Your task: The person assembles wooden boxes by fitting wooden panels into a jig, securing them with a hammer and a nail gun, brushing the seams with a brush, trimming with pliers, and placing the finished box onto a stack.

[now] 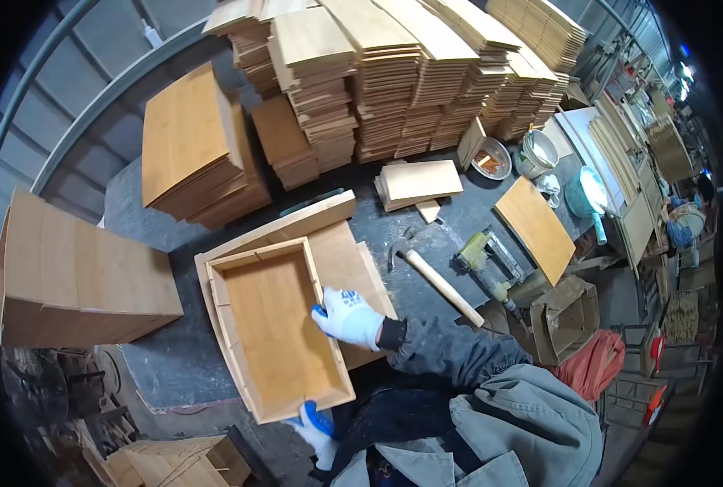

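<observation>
A shallow open-topped wooden box [274, 325], like a drawer, lies tilted across pale boards on the dark worktable. My right hand [349, 316], in a white glove with blue fingertips, is closed over the box's right side wall. My left hand [317, 430], gloved alike, grips the near end wall at its lower corner; most of its fingers are hidden below. Under and beside the box are a long wooden strip [312, 216] and a flat panel [335, 252]. To the right of my right hand lie a hammer [442, 288] and a green nail gun [489, 264].
Tall stacks of boards [386, 73] line the table's back. Stacked boxes [85, 276] and panels [187, 138] stand left. Rightward are a loose panel [535, 229], a metal bowl [492, 159], a bucket [536, 154], a turquoise pot [585, 193] and a cardboard carton [564, 321].
</observation>
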Demonstrator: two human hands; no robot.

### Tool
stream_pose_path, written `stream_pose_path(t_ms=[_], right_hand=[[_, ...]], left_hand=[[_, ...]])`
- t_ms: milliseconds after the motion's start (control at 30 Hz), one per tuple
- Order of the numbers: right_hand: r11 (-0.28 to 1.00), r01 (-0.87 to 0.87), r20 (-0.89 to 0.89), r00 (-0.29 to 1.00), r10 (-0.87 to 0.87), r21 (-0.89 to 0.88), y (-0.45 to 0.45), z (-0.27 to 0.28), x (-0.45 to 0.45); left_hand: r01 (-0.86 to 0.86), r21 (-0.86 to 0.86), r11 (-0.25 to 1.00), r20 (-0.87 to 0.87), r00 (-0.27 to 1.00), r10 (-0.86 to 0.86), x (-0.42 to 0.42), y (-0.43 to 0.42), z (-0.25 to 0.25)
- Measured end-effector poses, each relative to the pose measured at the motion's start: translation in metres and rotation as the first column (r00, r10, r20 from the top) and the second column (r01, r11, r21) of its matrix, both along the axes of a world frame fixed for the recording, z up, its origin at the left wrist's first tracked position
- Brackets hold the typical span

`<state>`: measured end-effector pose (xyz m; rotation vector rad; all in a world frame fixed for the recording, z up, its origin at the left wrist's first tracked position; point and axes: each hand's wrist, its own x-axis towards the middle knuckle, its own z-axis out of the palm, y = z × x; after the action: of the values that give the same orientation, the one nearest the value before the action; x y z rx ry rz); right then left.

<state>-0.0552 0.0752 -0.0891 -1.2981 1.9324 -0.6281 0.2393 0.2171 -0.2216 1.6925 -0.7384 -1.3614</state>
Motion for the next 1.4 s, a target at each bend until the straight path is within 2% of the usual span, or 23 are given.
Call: stream_pose_path(t_ms=[67, 133, 200, 233, 300, 367, 400, 467, 500, 567, 600, 633, 667, 700, 767, 833, 900, 933, 1000, 1133, 1300, 1333, 1400], right_hand=[[0.996, -0.001, 0.192, 0.981, -0.016, 0.088, 0.021, 0.004, -0.01], [0.992, -0.014, 0.299, 0.954, -0.025, 0.128, 0.04, 0.007, -0.013], [0.963, -0.102, 0.621, 0.78, -0.077, 0.248, 0.057, 0.01, -0.015], [0.964, -0.106, 0.63, 0.773, -0.073, 0.242, 0.064, -0.001, -0.012], [0.945, -0.235, 0.927, 0.35, -0.135, 0.226, 0.071, -0.026, -0.005], [0.922, -0.322, 0.957, 0.258, -0.131, 0.214, 0.079, -0.019, -0.013], [0.889, -0.411, 0.974, 0.176, -0.14, 0.202, 0.083, -0.012, -0.018], [0.846, -0.506, 0.986, 0.093, -0.138, 0.166, 0.085, 0.005, -0.037], [0.837, -0.523, 0.967, 0.254, -0.03, 0.164, 0.082, 0.016, -0.052], [0.815, -0.558, 0.823, 0.531, 0.203, 0.159, 0.07, 0.032, -0.084], [0.931, -0.357, 0.648, 0.691, 0.321, -0.081, 0.062, 0.024, -0.101], [0.915, -0.173, 0.441, 0.833, 0.333, -0.364, 0.051, 0.016, -0.117], [0.96, -0.04, 0.488, 0.855, 0.177, -0.278, 0.033, 0.049, -0.142], [0.878, 0.037, 0.282, 0.953, 0.112, -0.477, 0.008, 0.042, -0.161], [0.818, 0.012, 0.055, 0.998, 0.024, -0.575, -0.048, 0.046, -0.197], [0.876, -0.193, -0.373, 0.928, 0.017, -0.441, -0.104, 0.027, -0.219], [0.966, -0.25, -0.35, 0.912, 0.212, -0.065, -0.153, 0.026, -0.229], [0.962, -0.267, -0.349, 0.909, 0.23, -0.062, -0.17, 0.024, -0.229], [0.884, -0.388, -0.267, 0.851, 0.452, 0.26, -0.199, 0.005, -0.223], [0.762, -0.562, -0.132, 0.77, 0.624, 0.322, -0.236, -0.039, -0.222], [0.765, -0.626, -0.306, 0.707, 0.638, 0.15, -0.225, -0.048, -0.251], [0.823, -0.568, -0.077, 0.822, 0.565, -0.021, -0.207, -0.021, -0.258], [0.885, -0.396, 0.295, 0.839, 0.458, -0.247, -0.162, 0.047, -0.258]], left_hand=[[0.035, 0.053, 0.998, 0.383, 0.922, -0.052, -0.01, 0.008, 0.076], [-0.028, -0.392, 0.919, 0.173, 0.979, 0.104, -0.079, -0.009, 0.185], [0.106, -0.41, 0.906, 0.332, 0.942, 0.04, -0.106, -0.018, 0.25], [0.151, -0.472, 0.869, 0.416, 0.907, 0.069, -0.117, -0.022, 0.263], [0.213, -0.533, 0.819, 0.502, 0.859, 0.104, -0.131, -0.039, 0.282], [0.509, -0.647, 0.568, 0.762, 0.404, 0.506, -0.133, -0.064, 0.3], [0.517, -0.649, 0.559, 0.759, 0.394, 0.517, -0.133, -0.069, 0.309], [0.567, -0.415, 0.711, 0.875, 0.463, 0.142, -0.133, -0.075, 0.324], [0.595, -0.278, 0.754, 0.874, 0.482, -0.058, -0.134, -0.074, 0.329], [0.631, -0.265, 0.729, 0.896, 0.44, -0.054, -0.15, -0.086, 0.338], [0.667, -0.248, 0.702, 0.912, 0.405, -0.063, -0.159, -0.094, 0.342], [0.652, -0.246, 0.718, 0.917, 0.396, -0.045, -0.165, -0.102, 0.345], [0.67, -0.237, 0.704, 0.916, 0.396, -0.068, -0.17, -0.111, 0.346], [0.685, -0.228, 0.691, 0.913, 0.397, -0.092, -0.175, -0.12, 0.345], [0.72, -0.184, 0.669, 0.949, 0.306, -0.07, -0.175, -0.143, 0.335], [0.759, -0.132, 0.638, 0.977, 0.209, -0.047, -0.179, -0.163, 0.333], [0.813, -0.188, 0.551, 0.956, 0.279, -0.086, -0.191, -0.172, 0.329], [0.803, -0.186, 0.566, 0.956, 0.28, -0.084, -0.196, -0.173, 0.328], [0.829, -0.148, 0.54, 0.976, 0.21, -0.055, -0.205, -0.17, 0.329], [0.838, -0.134, 0.529, 0.98, 0.192, -0.056, -0.204, -0.168, 0.338], [0.828, -0.267, 0.493, 0.937, 0.344, -0.069, -0.191, -0.167, 0.345], [0.832, -0.259, 0.49, 0.938, 0.338, -0.079, -0.191, -0.168, 0.35], [0.809, -0.392, 0.439, 0.868, 0.483, -0.114, -0.196, -0.171, 0.368]])
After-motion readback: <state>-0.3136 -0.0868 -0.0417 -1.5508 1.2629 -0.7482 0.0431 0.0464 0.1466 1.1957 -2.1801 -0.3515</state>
